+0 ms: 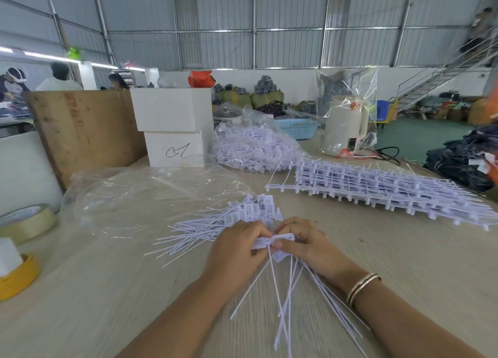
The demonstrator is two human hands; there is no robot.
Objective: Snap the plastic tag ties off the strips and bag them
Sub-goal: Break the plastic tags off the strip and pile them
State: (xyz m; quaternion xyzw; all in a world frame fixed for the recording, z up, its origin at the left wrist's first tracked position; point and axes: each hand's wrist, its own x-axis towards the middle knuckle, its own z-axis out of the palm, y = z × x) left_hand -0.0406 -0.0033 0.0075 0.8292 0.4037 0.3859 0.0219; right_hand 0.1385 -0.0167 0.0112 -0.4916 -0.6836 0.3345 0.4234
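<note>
both my left hand [237, 245] and right hand [304, 245] are pinching a tie bunch [272, 241] over the pale wood-grain table [390, 252]; corrugated metal warehouse walls [215, 45] are standing behind.

Factory packing floor: corrugated metal walls [215, 47] far beyond hands, steel staircase [442, 74] far right, tied bales [266, 97] behind worktable [377, 250], other workers [59, 77] far left.
</note>
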